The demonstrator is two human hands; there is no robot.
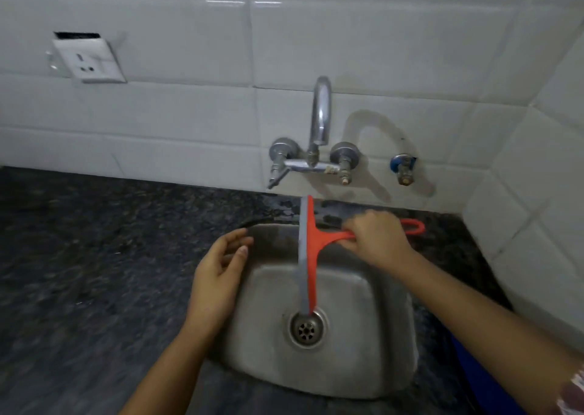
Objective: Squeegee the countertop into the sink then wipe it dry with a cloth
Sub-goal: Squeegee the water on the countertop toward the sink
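The right hand (pixel 376 237) is gripping the red squeegee (pixel 311 256) by its handle, blade hanging over the sink (pixel 392 320); the left hand (pixel 221 269) is hovering loosely spread at the sink's left rim, beside the dark counter (pixel 94 256).

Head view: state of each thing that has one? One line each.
Squeegee: held over the sink, blade running front to back.
Right hand: grip closed on the squeegee handle.
Left hand: open, empty, at the sink's left rim.
Sink: no standing water, drain uncovered.
Faucet: no water running.
Countertop: wet patch behind the sink.
Wall socket: nothing plugged in.
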